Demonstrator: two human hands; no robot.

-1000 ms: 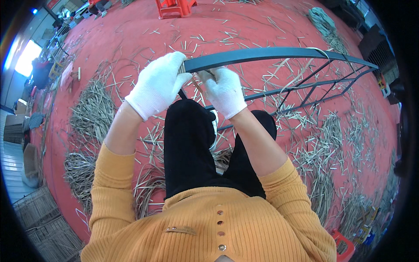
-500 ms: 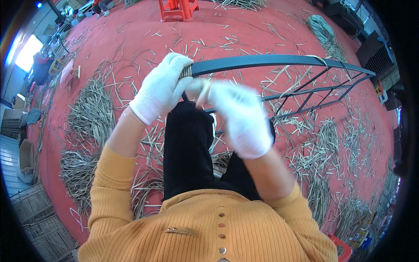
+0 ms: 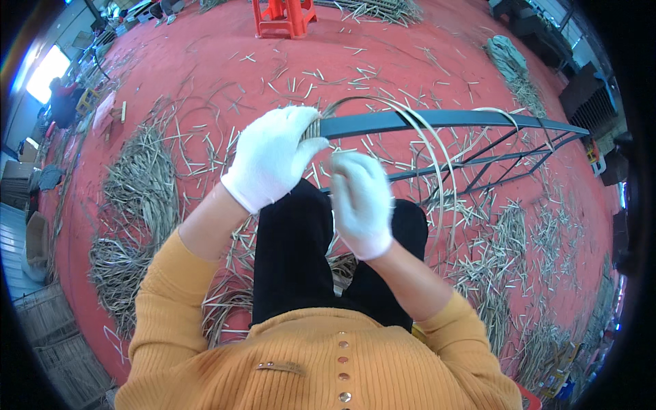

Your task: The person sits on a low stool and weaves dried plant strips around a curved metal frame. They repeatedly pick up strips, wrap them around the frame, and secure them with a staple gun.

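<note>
My left hand [image 3: 277, 158], in a white knitted glove, is closed round the near left end of a dark metal frame [image 3: 403, 123]. Beside its fingertips, a wrapping of pale plant strips [image 3: 312, 130] covers a short length of the bar. From there a long flat strip [image 3: 437, 152] arches over the bar and hangs down on its right side. Just below the bar is my gloved right hand [image 3: 362, 203], above my knees. Motion smears its fingers, so whether they hold anything cannot be made out. Another pale strip [image 3: 502, 113] loops over the bar farther right.
Heaps of dry strips [image 3: 140, 174] lie on the red floor to the left, with more [image 3: 499, 253] at the right. A red plastic stool [image 3: 283, 19] stands ahead. Greenish cloth [image 3: 507, 58] lies at the far right. Another person [image 3: 162, 10] is partly visible far left.
My right hand has moved down, away from the wrapped end. The long strip now arches over the bar to the right. My left hand and the frame's near end sit slightly lower and farther right.
</note>
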